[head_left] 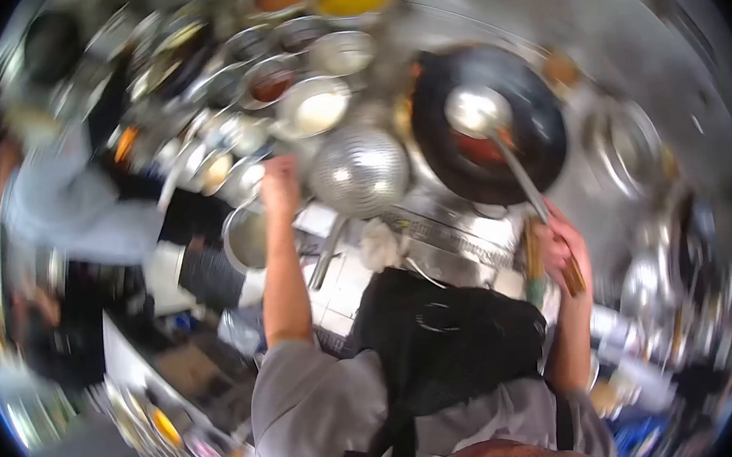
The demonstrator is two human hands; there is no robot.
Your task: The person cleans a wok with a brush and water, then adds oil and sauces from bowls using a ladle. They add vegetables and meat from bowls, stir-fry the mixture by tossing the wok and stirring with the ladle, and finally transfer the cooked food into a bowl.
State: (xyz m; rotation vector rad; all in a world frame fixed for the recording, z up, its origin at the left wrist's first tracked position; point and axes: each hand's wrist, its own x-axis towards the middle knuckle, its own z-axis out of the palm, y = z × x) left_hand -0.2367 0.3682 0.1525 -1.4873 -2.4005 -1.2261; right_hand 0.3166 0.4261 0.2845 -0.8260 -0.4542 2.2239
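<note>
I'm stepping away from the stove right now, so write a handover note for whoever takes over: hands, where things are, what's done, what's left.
Right hand: closed on the ladle handle, ladle bowl over the black wok.
Left hand: stretched toward the metal bowls left of the wok; grip too blurred to tell.
Round strainer lies between the two hands.
Done: something reddish is in the wok.
Left: ladle not set down; nothing visibly taken from the bowls.

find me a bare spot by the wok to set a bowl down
Bare steel shows up and right of the wok. A narrow strip lies below the wok, right of the cloth. Left is crowded: strainer and bowls ring the left hand. The right hand grips the ladle.
</note>
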